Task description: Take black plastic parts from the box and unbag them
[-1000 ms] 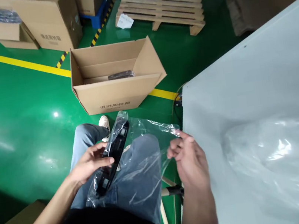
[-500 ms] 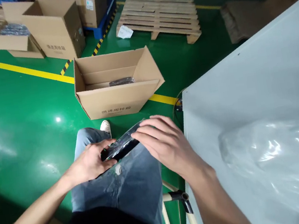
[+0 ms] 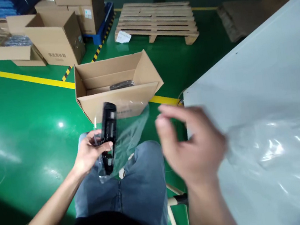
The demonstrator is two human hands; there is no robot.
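Observation:
My left hand (image 3: 89, 151) grips a long black plastic part (image 3: 109, 133) inside a clear plastic bag (image 3: 130, 130). The part stands nearly upright above my knees, its inner side with ribs and light patches showing. The loose side of the bag spreads to the right. My right hand (image 3: 190, 140) is raised apart from the bag, blurred by motion, with thumb and forefinger tips together and nothing visible between them. Beyond my knees, an open cardboard box (image 3: 119, 96) holds a dark wrapped piece (image 3: 122, 84).
A pale table (image 3: 268, 72) with clear plastic bags (image 3: 274, 150) on it fills the right side. Farther off are a wooden pallet (image 3: 156, 21), a large open carton (image 3: 54, 40), a smaller carton with wrapped pieces (image 3: 17, 53) and stacked boxes on a blue pallet (image 3: 99, 37).
My right hand has let go of the bagged part and moved right. My left hand has turned the part from slanting to nearly upright and raised it, and the bag now hangs out sideways.

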